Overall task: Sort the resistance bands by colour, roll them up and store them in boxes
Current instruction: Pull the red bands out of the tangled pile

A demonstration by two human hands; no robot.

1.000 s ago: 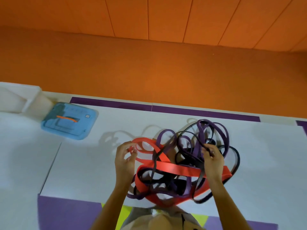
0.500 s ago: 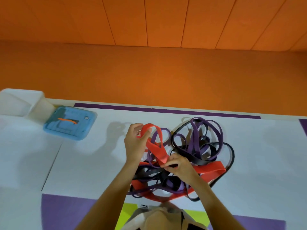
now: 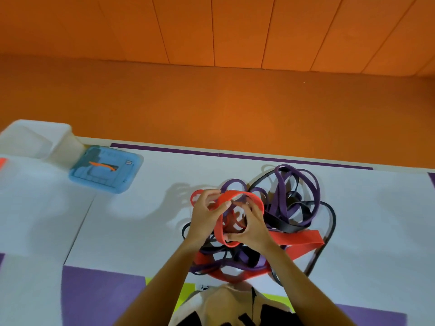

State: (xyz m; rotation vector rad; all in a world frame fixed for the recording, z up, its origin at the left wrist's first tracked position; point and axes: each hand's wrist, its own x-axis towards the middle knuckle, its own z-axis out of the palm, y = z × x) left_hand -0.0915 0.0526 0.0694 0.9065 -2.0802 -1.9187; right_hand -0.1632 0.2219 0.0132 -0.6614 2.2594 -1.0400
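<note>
A tangled heap of resistance bands lies on the white table in front of me: red bands, purple bands and black bands. Both hands hold one red band loop lifted above the heap. My left hand pinches the loop's left side between thumb and fingers. My right hand grips the loop lower down, with its fingers curled through it. A clear storage box stands at the far left.
A blue box lid with an orange handle lies flat at the back left. Purple strips edge the table, and an orange floor and wall lie beyond it. My torso is at the bottom edge.
My two hands have come together over the heap's left part. The red loop has been drawn up and opened wider, and my right hand has moved from the heap onto this loop.
</note>
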